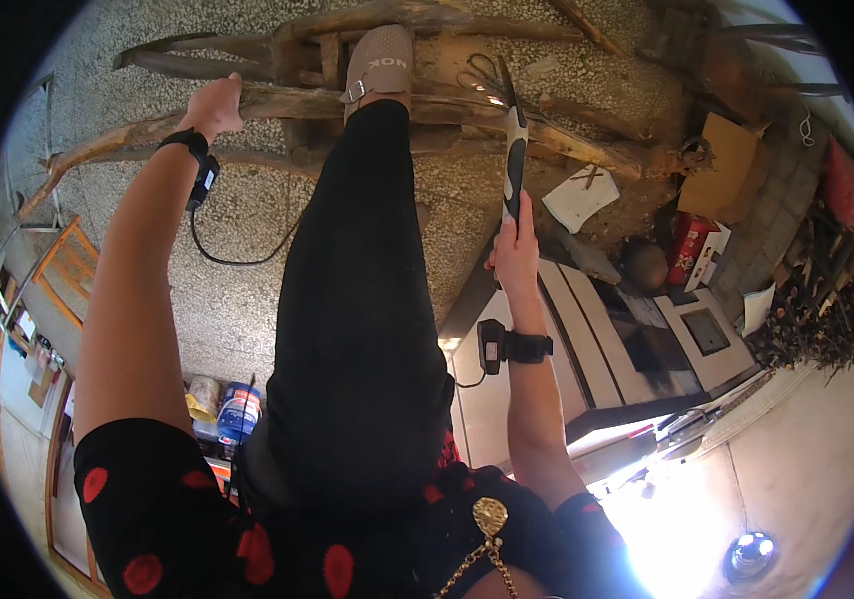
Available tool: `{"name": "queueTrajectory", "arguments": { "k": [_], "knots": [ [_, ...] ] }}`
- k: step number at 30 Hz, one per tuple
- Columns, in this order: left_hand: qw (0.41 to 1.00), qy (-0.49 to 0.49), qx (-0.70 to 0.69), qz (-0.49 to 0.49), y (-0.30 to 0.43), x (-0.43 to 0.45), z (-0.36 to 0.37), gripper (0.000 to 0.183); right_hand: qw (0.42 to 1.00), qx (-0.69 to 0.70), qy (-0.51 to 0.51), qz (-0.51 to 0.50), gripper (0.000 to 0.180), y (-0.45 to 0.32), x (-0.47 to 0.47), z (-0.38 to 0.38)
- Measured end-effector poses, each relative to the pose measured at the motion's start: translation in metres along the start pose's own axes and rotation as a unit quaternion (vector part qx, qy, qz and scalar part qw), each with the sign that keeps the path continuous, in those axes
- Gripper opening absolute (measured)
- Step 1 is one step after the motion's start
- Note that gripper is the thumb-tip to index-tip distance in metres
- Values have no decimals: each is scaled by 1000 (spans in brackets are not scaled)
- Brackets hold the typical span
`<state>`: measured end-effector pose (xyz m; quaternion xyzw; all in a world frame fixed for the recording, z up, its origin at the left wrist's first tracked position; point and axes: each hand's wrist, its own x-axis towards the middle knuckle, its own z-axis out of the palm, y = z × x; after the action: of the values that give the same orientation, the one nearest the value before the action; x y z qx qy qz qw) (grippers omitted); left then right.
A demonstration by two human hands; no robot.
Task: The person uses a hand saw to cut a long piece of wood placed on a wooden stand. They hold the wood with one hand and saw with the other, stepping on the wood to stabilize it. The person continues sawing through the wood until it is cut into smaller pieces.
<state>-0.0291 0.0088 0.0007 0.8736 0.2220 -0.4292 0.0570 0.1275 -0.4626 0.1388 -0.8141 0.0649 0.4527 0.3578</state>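
A long, crooked wooden pole (299,103) lies across the floor in front of me, its bark partly stripped. My left hand (213,105) is closed around its left stretch. A foot in a beige buckled clog (382,64) rests over the pole near its middle. In my right hand (516,243) is the black and grey handle of what looks like a pruning saw (514,153). Its narrow dark blade points away from me, over the pole's right part. Whether the blade touches the wood, I cannot tell.
More poles and a wooden frame (329,60) lie beyond. Scissors-like metal loops (481,71) are near the blade. To the right are a white sheet (582,196), cardboard (719,168), a red box (690,247), a tiled stove-like block (591,337) and piled sticks (816,314). A wooden chair (67,258) stands left.
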Motion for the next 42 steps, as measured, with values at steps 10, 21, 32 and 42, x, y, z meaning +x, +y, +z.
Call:
{"name": "queueTrajectory", "arguments": {
  "k": [10, 21, 32, 42],
  "knots": [
    [1000, -23, -4, -20, 7, -1, -10, 68, 999, -7, 18, 36, 56, 11, -181, -46],
    [999, 25, -19, -6, 3, 0, 6, 64, 1000, -13, 6, 14, 49, -9, -24, -22],
    [1000, 8, -11, -13, 4, -4, -1, 62, 997, -80, -6, 14, 52, -22, -76, -35],
    [999, 46, -19, -19, 4, -4, 6, 58, 994, -106, 10, -19, 54, -18, -91, -40]
  ]
}}
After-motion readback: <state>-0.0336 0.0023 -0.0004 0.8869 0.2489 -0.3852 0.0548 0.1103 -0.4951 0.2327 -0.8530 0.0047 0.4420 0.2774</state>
